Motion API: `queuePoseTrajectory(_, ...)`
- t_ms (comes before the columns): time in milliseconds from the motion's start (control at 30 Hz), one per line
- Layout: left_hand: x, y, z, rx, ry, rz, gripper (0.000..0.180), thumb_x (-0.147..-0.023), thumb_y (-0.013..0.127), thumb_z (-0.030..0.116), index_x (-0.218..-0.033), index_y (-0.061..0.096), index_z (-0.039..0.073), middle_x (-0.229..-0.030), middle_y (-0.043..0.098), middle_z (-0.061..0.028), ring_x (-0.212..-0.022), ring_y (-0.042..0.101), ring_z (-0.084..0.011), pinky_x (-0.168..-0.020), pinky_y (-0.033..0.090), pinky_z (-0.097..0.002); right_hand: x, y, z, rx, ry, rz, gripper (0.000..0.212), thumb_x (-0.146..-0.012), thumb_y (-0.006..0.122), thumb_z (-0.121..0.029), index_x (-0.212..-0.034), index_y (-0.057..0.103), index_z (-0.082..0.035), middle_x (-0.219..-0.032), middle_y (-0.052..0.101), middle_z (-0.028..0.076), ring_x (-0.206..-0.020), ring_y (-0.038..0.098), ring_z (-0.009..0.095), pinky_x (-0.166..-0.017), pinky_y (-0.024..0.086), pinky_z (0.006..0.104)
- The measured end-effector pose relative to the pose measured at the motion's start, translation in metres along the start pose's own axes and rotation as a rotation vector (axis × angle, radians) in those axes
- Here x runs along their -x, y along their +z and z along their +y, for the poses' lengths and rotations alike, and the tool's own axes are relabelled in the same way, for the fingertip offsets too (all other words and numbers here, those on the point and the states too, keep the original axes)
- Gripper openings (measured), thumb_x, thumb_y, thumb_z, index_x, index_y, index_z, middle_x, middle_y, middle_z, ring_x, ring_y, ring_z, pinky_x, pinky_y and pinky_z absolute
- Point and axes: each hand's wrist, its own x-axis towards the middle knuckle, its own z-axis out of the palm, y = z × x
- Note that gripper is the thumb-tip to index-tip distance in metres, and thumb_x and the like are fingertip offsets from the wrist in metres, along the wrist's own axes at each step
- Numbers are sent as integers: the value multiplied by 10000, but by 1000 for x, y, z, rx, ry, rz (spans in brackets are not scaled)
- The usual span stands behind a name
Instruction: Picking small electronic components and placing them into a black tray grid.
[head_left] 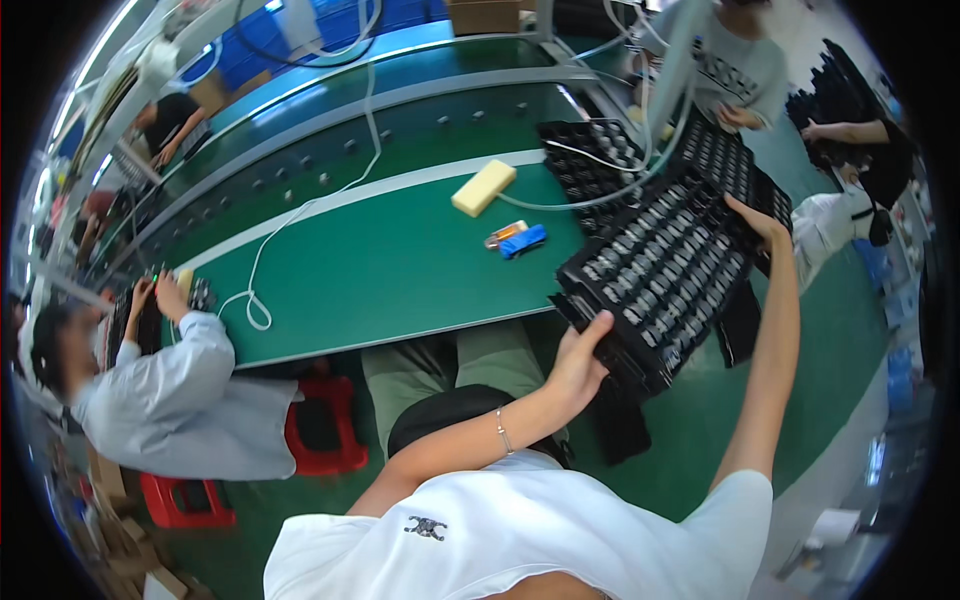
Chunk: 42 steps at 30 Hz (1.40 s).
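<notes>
A black compartment tray (664, 268) filled with rows of small silvery parts is held tilted at the table's right end. My left hand (580, 368) is closed on its near left corner, thumb on top and the other fingers partly hidden beneath. My right hand (760, 222) grips the far right edge, some fingers out of sight. More black trays (590, 170) lie behind the held one, partly covered by it. Left of the trays, a blue object (523, 242) and a small orange-and-clear item lie on the green table (400, 260), near a pale yellow block (484, 188).
A white cable (262, 245) loops across the table, and a pale hose (570, 206) runs toward the trays. One co-worker (160, 390) sits at the left; another person (745, 70) stands beyond the trays. Red stools (330, 430) stand at lower left.
</notes>
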Motion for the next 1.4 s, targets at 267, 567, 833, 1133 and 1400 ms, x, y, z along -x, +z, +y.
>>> queuePoseTrajectory(267, -18, 8, 15, 29, -52, -23, 482, -897, 643, 176, -1329, 448, 88, -1263, 569, -80, -1145, 578, -228, -960, 502, -409, 16, -37, 20, -326, -210, -404, 614, -896, 602, -523, -1252, 608, -22, -1191, 659, 82, -996, 650, 183, -900, 502, 307)
queuePoseTrajectory(567, -21, 5, 27, 10, -73, -106, 459, -874, 631, 188, -1293, 481, 72, -1226, 599, -92, -1119, 599, -247, -949, 513, -441, 58, -37, 52, -509, -392, -304, 448, -882, 673, -388, -1162, 603, -45, -1029, 683, 50, -869, 667, 156, -770, 558, 332)
queuePoseTrajectory(833, 17, 26, 61, -156, 10, -156, 451, -925, 573, 281, -1287, 491, 26, -1209, 616, -123, -1065, 637, -247, -899, 549, -446, 89, -39, 68, -623, -537, -211, 400, -924, 631, -353, -1152, 596, -27, -1012, 669, 34, -849, 640, 122, -754, 516, 272)
queuePoseTrajectory(1133, 23, 35, 85, -382, 245, 211, 593, -901, 528, 525, -1230, 576, 34, -1123, 664, -159, -988, 668, -293, -910, 535, -448, 109, 12, 72, -725, -710, -403, 401, -940, 612, -313, -1222, 561, -33, -1065, 657, 46, -945, 637, 132, -824, 514, 277)
queuePoseTrajectory(1400, 23, 32, 123, -573, 338, 273, 493, -945, 501, 413, -1264, 570, 44, -1179, 657, -164, -998, 676, -273, -885, 554, -435, 92, 63, 45, -820, -763, -786, 506, -884, 667, -169, -1319, 468, -4, -1189, 623, 94, -1048, 611, 174, -930, 486, 312)
